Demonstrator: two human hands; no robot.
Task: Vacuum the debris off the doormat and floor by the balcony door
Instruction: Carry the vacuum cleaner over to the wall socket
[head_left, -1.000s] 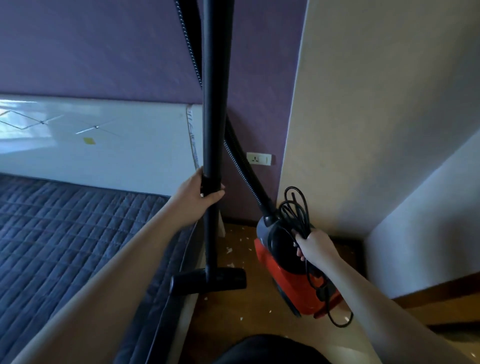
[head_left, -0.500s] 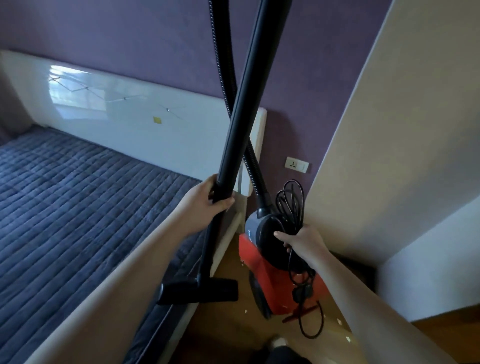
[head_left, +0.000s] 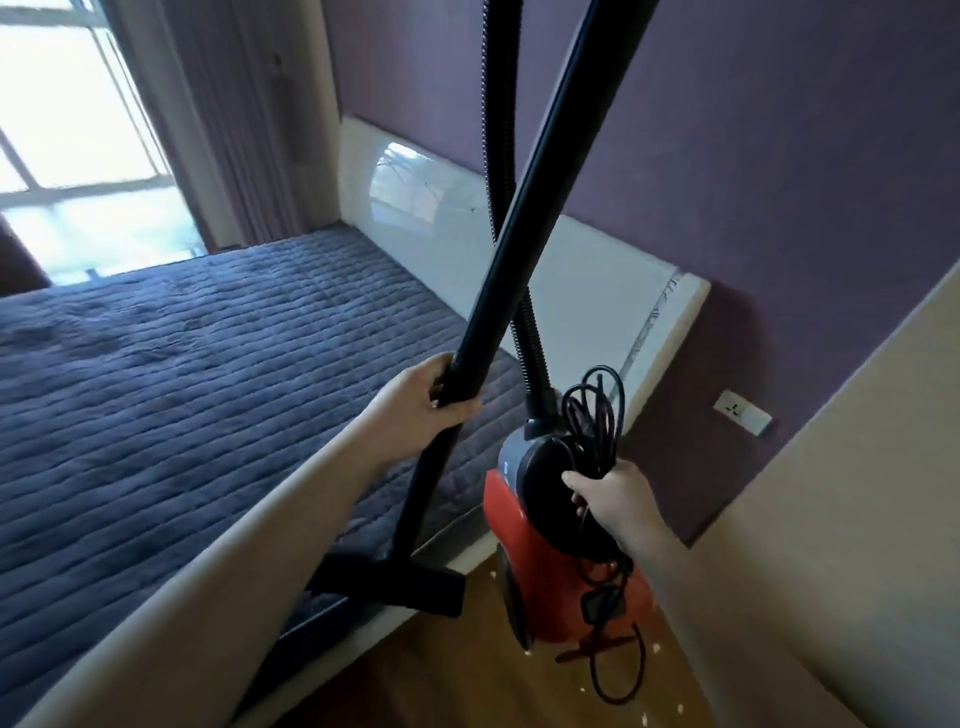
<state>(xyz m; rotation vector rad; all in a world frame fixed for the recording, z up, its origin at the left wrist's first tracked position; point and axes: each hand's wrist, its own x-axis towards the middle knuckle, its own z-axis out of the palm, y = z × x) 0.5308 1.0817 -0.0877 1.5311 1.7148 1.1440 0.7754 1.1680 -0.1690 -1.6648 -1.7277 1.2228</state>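
Black wand (head_left: 524, 218) gripped by left hand (head_left: 415, 400); right hand (head_left: 613, 493) clutches cord bundle (head_left: 592, 415) atop red vacuum (head_left: 550, 587).

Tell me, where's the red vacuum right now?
The vacuum hangs low and right of centre in the head view, carried by the right hand along with its cord, just beyond the bed corner.

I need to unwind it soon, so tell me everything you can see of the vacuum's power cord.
The power cord is thin, black and rubbery-looking, bundled in loose loops. The right hand grips the bundle against the dark top of the red vacuum body. Loops stick up above the hand; below it the plug and a loose loop dangle beside the body, above the wooden floor.
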